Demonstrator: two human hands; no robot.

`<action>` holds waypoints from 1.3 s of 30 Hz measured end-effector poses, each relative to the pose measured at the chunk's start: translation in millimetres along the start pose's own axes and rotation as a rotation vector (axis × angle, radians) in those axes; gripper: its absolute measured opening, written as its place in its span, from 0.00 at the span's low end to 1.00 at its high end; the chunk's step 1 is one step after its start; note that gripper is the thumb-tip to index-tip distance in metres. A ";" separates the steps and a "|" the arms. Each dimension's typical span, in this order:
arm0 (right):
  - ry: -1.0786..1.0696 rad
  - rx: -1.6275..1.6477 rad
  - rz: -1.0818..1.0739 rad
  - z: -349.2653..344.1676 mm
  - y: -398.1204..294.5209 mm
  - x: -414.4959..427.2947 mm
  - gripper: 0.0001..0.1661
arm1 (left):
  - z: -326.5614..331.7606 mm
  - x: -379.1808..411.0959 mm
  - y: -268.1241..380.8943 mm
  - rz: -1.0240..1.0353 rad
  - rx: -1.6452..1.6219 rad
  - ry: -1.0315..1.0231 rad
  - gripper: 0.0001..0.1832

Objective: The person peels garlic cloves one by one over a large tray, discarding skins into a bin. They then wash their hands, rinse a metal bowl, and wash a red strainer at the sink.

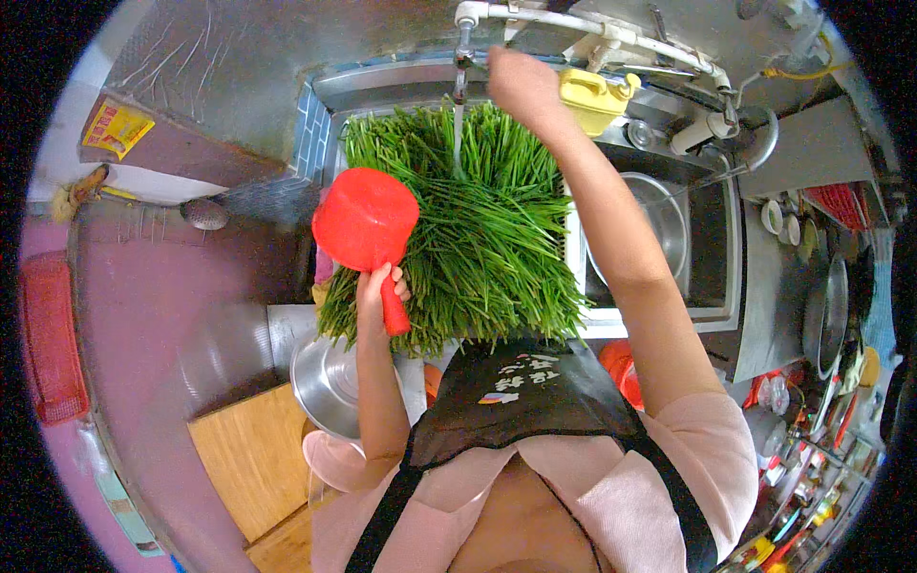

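Note:
My left hand (383, 281) is closed round the handle of a red plastic dipper (369, 218), whose rounded bottom faces the camera at the left edge of a big heap of long green leafy stalks (473, 251). Above the heap, a thin stream of water (458, 136) runs from a metal tap (464, 57) onto the stalks. My right hand (523, 82) is raised beside that tap, its fingers bent; whether they touch the tap's handle cannot be seen. A yellow plastic jug (594, 100) stands just right of this hand, partly behind my wrist.
A sink basin with a metal bowl (655, 222) lies to the right, partly behind my right arm. White pipes (573, 21) run along the back wall. At lower left are a steel pot (333, 387), a pink basin (333, 458) and a wooden board (251, 458). Utensils and pans crowd the far right.

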State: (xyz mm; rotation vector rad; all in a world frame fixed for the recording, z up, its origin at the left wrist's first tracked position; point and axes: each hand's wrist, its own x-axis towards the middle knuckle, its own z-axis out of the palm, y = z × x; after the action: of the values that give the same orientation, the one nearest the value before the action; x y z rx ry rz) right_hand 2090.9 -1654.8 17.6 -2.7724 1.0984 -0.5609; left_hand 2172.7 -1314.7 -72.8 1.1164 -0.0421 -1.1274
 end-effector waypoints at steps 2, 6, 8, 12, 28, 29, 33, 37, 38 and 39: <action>-0.171 -0.095 -0.062 -1.1 -39.8 0.8 0.13 | 4.5 0.2 -3.9 0.011 0.011 -0.009 0.11; -0.109 0.143 0.060 8.1 -38.6 -6.2 0.15 | 20.1 13.2 -11.8 0.045 0.001 -0.018 0.14; -0.226 0.728 -0.081 24.8 -15.0 -28.2 0.16 | 36.7 13.8 -12.8 0.083 0.007 -0.044 0.14; -0.482 0.176 -0.401 117.0 40.8 -105.2 0.13 | 60.4 5.4 -20.2 0.233 -0.131 -0.094 0.09; -0.253 0.852 0.216 13.1 190.6 -341.1 0.20 | 126.7 -7.6 -86.1 0.169 -0.493 -0.525 0.14; -0.302 1.130 0.318 4.3 223.9 -372.3 0.20 | 150.8 -9.8 -93.1 0.152 -0.541 -0.400 0.13; -0.264 0.429 0.635 -23.3 324.7 -508.1 0.18 | 168.3 -25.7 -120.1 0.130 -0.793 -0.583 0.14; 0.062 0.613 0.925 -55.0 367.9 -606.9 0.16 | 133.7 -23.0 -145.5 0.244 -0.337 -0.120 0.13; 0.105 0.590 0.963 -56.2 380.0 -627.4 0.17 | 137.8 -21.2 -152.9 0.325 0.042 0.006 0.13; 0.169 0.529 1.015 -63.4 384.5 -635.4 0.16 | 144.5 -17.8 -152.4 0.269 0.167 0.089 0.14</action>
State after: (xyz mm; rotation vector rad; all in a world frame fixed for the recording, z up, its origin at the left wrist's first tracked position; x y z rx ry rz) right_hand 1395.1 -1502.7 -202.0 -1.4689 1.8242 -0.7624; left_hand 1981.5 -1398.2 -102.6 1.2667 -0.2142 -0.8451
